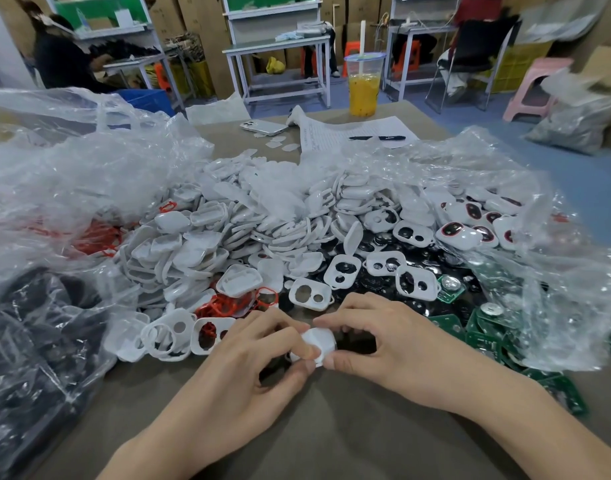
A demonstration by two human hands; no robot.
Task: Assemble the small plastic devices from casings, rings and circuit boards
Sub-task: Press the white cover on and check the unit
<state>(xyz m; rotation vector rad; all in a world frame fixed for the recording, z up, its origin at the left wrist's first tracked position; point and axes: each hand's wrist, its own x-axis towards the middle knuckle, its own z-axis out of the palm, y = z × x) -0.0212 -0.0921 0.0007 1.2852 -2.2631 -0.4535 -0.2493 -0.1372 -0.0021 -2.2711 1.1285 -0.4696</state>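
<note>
White casings (262,220) heap across a grey-brown table (331,427), with one more white casing (316,342) nearest the camera. Red rings (228,304) show bright among them. Circuit boards (484,341) are green with silver discs, beside black round parts (376,244). Finished devices (470,233) are white with red-rimmed dark windows. Clear plastic bags (72,168) glint white. A cup (364,88) holds an orange-yellow drink; the floor (574,174) is blue, a stool (536,88) pink.

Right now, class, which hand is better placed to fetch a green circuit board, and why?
Probably the right hand: the green circuit boards lie just beside it, while the left hand can hold the white casing.
</note>
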